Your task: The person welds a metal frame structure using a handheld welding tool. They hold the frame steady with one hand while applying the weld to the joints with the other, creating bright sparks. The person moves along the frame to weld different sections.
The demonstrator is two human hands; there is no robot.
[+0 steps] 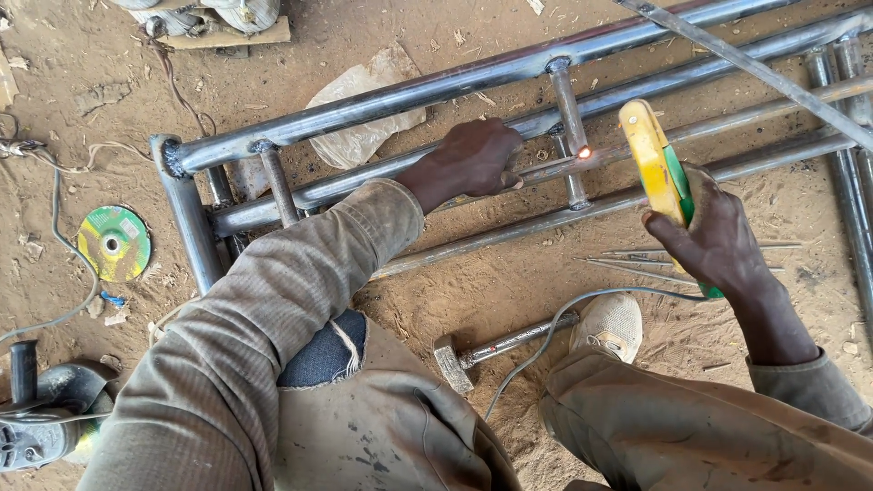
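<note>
Left hand [471, 160]: fingers curled into a closed grip. The grip rests against the steel tube frame [382, 100], over one of its long rails. What the fingers enclose is hidden beneath the hand; a thin rod appears to run out from the fingertips toward the glowing weld point [584, 153], but this cannot be confirmed. The weld point lies just beyond the fingertips, on a short vertical crosspiece [567, 109] that joins two rails.

Right hand [718, 238]: fingers wrapped around the lower edge of a yellow and green hand shield [657, 162]. The shield stands upright on edge, above the fingers and just beside the weld point, between that point and the right hand.

Below the right-hand fingers, several thin welding rods [637, 264] lie on the sandy ground [473, 291], near the wrist. Further toward the body, a hammer [496, 350] with a metal handle lies on the sand, beside a pale shoe [611, 325]. A grey cable [555, 327] passes over the hammer handle.

Well away from the left-hand fingers, past the end of the frame, a green and yellow cutting disc [113, 242] lies flat on the sand. An angle grinder [36, 418] rests at the lower edge of the view. A crumpled plastic bag [364, 109] lies under the frame, near the left hand.
</note>
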